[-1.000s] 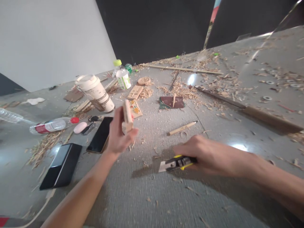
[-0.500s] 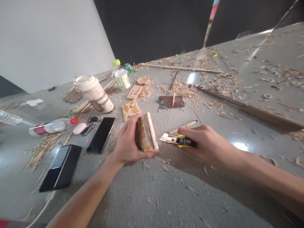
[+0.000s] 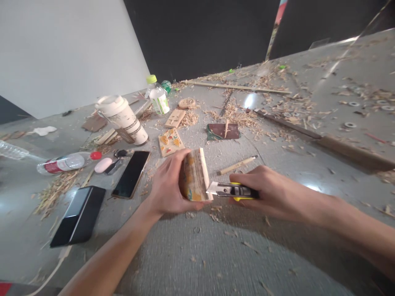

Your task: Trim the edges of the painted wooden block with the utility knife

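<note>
My left hand [image 3: 169, 185] is wrapped round a painted wooden block [image 3: 195, 174], tilted so that its pale cut edge faces right. In my right hand [image 3: 262, 187] is a yellow and black utility knife [image 3: 236, 190], blade out and pointing left. The blade tip meets or nearly meets the block's pale edge, near its lower end. Just beyond the knife a wooden pencil [image 3: 237, 165] lies on the grey table [image 3: 197, 255]. A flat piece with orange painted shapes [image 3: 170, 142] rests beyond my left hand.
Left of my hands lie a phone [image 3: 131, 174], a black folded device [image 3: 78, 216], a red-capped bottle [image 3: 66, 163] and a cream cup [image 3: 125, 119]. Farther back are a green-capped bottle [image 3: 158, 96], carved wood pieces [image 3: 175, 118], a dark red pouch [image 3: 228, 131] and scattered shavings.
The knife blade has come up to the block's edge. My left hand has shifted slightly right and turned the block, showing more of its painted side.
</note>
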Demonstrator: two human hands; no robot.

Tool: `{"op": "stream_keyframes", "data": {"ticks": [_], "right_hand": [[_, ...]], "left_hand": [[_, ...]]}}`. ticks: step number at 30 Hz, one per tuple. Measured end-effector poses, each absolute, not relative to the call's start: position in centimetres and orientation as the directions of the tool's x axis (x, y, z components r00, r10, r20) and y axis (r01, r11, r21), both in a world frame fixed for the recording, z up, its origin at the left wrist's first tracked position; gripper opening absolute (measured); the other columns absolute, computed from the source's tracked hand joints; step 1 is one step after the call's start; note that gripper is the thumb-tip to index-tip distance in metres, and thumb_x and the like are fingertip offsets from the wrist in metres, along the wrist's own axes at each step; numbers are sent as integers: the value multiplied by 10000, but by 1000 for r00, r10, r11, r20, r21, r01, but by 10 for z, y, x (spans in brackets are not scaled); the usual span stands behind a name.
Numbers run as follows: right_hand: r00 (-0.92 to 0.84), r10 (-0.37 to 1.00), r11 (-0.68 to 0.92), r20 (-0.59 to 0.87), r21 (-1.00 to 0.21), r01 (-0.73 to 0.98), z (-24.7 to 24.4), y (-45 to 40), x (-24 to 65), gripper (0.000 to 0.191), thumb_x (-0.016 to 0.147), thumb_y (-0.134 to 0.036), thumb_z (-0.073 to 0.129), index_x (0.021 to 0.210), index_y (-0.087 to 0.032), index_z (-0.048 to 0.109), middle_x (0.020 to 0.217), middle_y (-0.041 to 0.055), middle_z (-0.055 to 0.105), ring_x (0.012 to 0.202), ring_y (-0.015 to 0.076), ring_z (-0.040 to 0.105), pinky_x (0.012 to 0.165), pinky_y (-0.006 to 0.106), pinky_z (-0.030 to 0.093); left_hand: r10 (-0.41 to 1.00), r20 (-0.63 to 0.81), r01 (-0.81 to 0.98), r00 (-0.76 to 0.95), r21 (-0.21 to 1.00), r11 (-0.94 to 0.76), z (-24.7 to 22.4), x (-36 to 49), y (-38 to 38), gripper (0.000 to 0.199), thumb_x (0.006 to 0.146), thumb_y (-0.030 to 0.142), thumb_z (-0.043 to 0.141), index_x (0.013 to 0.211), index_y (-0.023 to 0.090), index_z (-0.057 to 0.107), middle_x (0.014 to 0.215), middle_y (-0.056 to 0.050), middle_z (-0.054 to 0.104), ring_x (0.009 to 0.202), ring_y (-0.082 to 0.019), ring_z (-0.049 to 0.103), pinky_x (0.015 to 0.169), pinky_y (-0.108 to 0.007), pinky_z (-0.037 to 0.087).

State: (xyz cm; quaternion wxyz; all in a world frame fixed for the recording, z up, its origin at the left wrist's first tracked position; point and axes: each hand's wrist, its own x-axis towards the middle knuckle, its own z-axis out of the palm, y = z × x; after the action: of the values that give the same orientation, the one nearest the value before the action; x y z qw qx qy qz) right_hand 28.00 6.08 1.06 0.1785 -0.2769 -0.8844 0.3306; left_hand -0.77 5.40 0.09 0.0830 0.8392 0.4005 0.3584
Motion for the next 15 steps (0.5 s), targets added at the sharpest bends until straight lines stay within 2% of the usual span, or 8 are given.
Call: {"op": "stream_keyframes", "data": {"ticks": [3, 5, 7, 8, 9, 10, 12, 15], "right_hand": [[-811, 573, 634, 120, -692, 345, 15, 65, 284, 90, 1024, -261, 604, 955, -203, 602, 749, -9, 647, 599, 103, 528, 557, 269, 358], [-839, 535, 638, 103, -700, 321, 17, 63, 282, 65, 1016, -223, 601, 956, -201, 615, 751, -13, 643, 603, 101, 530, 560, 270, 354], [-891, 444, 657, 96, -711, 250, 19, 57, 276, 105, 1008, -178, 590, 908, -205, 606, 737, -19, 631, 609, 102, 524, 562, 277, 338], [-915, 391, 665, 102, -719, 204, 19, 53, 272, 135, 1011, -168, 584, 883, -207, 596, 748, -16, 636, 629, 105, 530, 571, 280, 338], [-928, 356, 661, 112, -732, 165, 19, 50, 270, 148, 1020, -173, 578, 877, -210, 590, 771, -11, 646, 655, 108, 542, 587, 280, 349], [-930, 350, 648, 114, -746, 153, 19, 49, 268, 155, 1031, -180, 570, 879, -210, 587, 793, -5, 655, 675, 109, 553, 603, 278, 365], [-894, 436, 631, 104, -743, 222, 15, 50, 269, 137, 1037, -173, 546, 912, -210, 589, 764, -17, 636, 642, 100, 540, 587, 268, 366], [-728, 645, 680, 232, -608, 409, 7, 60, 278, 146, 1011, -192, 574, 867, -214, 565, 654, -46, 546, 545, 92, 462, 526, 269, 304]], "left_hand": [[732, 522, 606, 437, 431, -669, 0, -4, 54, 1011, 682, 737, 840, 1474, 260, 432, 1385, -146, 648, 1232, -392, 661, 1057, -576, 549], [766, 512, 600, 388, 490, -632, -2, -8, 59, 948, 693, 741, 826, 1424, 247, 479, 1316, -136, 670, 1155, -375, 679, 1007, -574, 567], [827, 509, 560, 238, 624, -545, -5, -19, 69, 722, 807, 740, 725, 1295, 235, 555, 1129, -100, 694, 981, -309, 695, 884, -525, 602], [850, 513, 514, 116, 702, -494, -6, -27, 75, 551, 917, 712, 608, 1188, 232, 584, 1006, -72, 678, 868, -262, 679, 810, -486, 608], [844, 536, 494, -11, 737, -461, -7, -34, 80, 466, 962, 675, 569, 1106, 233, 593, 952, -55, 652, 824, -236, 659, 788, -466, 604], [801, 588, 511, -114, 726, -460, -8, -40, 84, 444, 924, 641, 651, 1101, 238, 590, 969, -49, 638, 847, -237, 651, 815, -473, 599], [769, 626, 579, -129, 677, -454, -9, -46, 86, 540, 849, 605, 754, 1218, 253, 574, 1041, -57, 638, 922, -269, 656, 875, -519, 586], [775, 623, 669, 111, 530, -521, -10, -35, 78, 875, 722, 631, 853, 1423, 272, 471, 1219, -107, 651, 1063, -347, 678, 922, -574, 581]]}}
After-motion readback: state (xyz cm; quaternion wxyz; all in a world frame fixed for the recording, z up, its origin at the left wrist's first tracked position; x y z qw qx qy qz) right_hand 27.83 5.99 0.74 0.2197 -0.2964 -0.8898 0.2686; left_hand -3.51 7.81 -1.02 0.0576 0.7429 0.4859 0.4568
